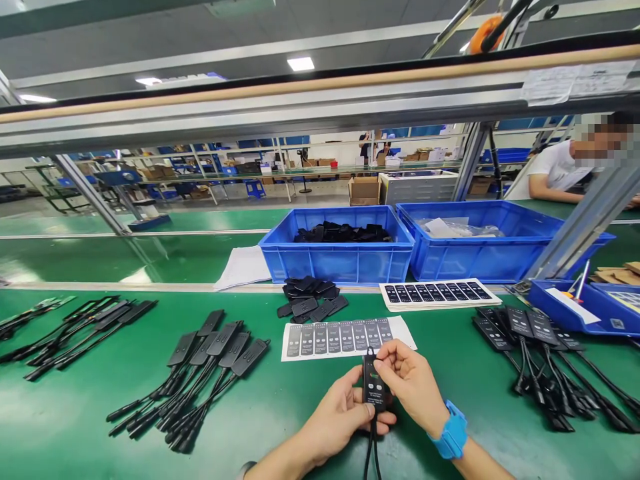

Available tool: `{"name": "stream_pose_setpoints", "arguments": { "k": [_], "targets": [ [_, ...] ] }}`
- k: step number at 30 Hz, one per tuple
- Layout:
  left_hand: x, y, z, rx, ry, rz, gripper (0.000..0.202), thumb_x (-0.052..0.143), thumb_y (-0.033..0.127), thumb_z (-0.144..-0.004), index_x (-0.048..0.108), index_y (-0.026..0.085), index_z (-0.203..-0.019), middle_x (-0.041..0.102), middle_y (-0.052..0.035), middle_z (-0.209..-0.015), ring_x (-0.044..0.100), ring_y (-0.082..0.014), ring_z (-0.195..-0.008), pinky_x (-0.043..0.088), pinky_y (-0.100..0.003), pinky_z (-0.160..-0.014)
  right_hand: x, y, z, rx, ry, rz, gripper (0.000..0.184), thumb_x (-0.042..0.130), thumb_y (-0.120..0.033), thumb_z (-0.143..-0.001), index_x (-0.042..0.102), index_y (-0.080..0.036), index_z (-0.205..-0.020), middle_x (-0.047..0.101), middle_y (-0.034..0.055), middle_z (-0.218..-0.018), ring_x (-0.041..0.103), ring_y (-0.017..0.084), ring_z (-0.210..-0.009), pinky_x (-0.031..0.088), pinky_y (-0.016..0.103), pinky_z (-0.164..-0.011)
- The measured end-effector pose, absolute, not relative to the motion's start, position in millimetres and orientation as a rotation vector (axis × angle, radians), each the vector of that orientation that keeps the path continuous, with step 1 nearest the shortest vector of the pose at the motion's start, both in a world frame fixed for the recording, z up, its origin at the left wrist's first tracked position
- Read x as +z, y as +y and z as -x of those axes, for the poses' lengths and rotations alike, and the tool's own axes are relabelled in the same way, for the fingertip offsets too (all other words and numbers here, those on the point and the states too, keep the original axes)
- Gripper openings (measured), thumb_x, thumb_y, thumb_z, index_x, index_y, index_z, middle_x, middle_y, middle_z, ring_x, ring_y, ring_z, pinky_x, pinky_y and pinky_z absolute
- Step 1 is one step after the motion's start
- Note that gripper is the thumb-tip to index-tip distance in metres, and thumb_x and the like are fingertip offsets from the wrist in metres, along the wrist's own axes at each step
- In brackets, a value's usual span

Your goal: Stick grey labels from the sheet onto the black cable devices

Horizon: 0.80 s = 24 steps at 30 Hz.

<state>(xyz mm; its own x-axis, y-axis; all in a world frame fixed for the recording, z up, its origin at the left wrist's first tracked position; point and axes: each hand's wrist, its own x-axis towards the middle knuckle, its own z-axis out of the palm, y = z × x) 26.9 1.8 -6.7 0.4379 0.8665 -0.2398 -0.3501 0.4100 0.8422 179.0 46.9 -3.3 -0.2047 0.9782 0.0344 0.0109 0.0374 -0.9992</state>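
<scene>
My left hand (345,408) is closed around a small black controller box (374,400) held upright, with a loop at its top end and two black cables hanging from its lower end. A dark label with white print and two pale button marks covers its front. My right hand (411,381) is closed at the box's upper right edge, thumb and fingers pinched against the label's top part; the fingertips hide that corner. Just beyond the hands lies a white label sheet (320,341) with a row of grey-black labels.
Cabled black boxes lie left (220,350) and right (537,333). Black covers (313,303) are heaped before a blue bin (335,257); another blue bin (475,260) and a label stack (440,305) stand beside. A blue tray (570,313) is at right. A person sits beyond.
</scene>
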Motion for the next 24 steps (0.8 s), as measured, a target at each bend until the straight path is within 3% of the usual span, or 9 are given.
{"name": "stream_pose_setpoints", "arguments": {
  "k": [10, 16, 20, 22, 24],
  "targets": [
    [-4.8, 0.4, -28.4, 0.873, 0.763, -0.852, 0.064, 0.077, 0.039, -0.073, 0.048, 0.016, -0.125, 0.068, -0.0092, -0.092, 0.07, -0.0205, -0.082, 0.053, -0.03, -0.073, -5.6, 46.1, -180.0, 1.287, -1.415, 1.129, 0.022, 0.063, -0.039, -0.077, 0.054, -0.019, -0.079, 0.048, -0.0051, -0.059, 0.043, 0.01, -0.049, 0.038, 0.022, -0.045],
    [-3.7, 2.7, -26.4, 0.906, 0.73, -0.84, 0.057, 0.078, 0.033, -0.072, 0.051, 0.017, -0.12, 0.067, -0.0101, -0.099, 0.07, -0.0205, -0.082, 0.053, -0.032, -0.074, -6.6, 50.8, -184.1, 1.152, -1.516, 1.196, 0.027, 0.063, -0.037, -0.079, 0.055, -0.021, -0.099, 0.046, -0.0055, -0.067, 0.046, 0.011, -0.055, 0.041, 0.023, -0.05],
    [0.1, 7.3, -24.9, 0.997, 0.728, -0.756, 0.045, 0.063, 0.037, -0.084, 0.049, 0.015, -0.121, 0.069, -0.0109, -0.095, 0.069, -0.0199, -0.076, 0.053, -0.033, -0.071, -4.5, 48.7, -181.3, 1.258, -1.654, 1.177, 0.053, 0.069, -0.027, -0.069, 0.052, -0.022, -0.118, 0.051, -0.0017, -0.082, 0.05, 0.014, -0.065, 0.045, 0.025, -0.055],
    [-0.6, 9.1, -24.2, 1.055, 0.749, -0.723, 0.042, 0.054, 0.039, -0.089, 0.046, 0.016, -0.123, 0.069, -0.0099, -0.092, 0.069, -0.0187, -0.073, 0.052, -0.031, -0.067, -5.0, 45.3, -179.0, 1.336, -1.742, 1.119, 0.072, 0.073, -0.024, -0.063, 0.046, -0.021, -0.13, 0.055, 0.0004, -0.09, 0.054, 0.017, -0.073, 0.049, 0.03, -0.065],
    [-3.5, 10.1, -23.8, 1.078, 0.799, -0.73, 0.044, 0.054, 0.039, -0.089, 0.042, 0.017, -0.124, 0.07, -0.0082, -0.089, 0.069, -0.0186, -0.072, 0.051, -0.028, -0.064, -7.2, 42.5, -177.3, 1.379, -1.78, 1.051, 0.076, 0.07, -0.027, -0.066, 0.041, -0.021, -0.137, 0.059, 0.0035, -0.098, 0.057, 0.02, -0.083, 0.049, 0.035, -0.078]
  ]
}}
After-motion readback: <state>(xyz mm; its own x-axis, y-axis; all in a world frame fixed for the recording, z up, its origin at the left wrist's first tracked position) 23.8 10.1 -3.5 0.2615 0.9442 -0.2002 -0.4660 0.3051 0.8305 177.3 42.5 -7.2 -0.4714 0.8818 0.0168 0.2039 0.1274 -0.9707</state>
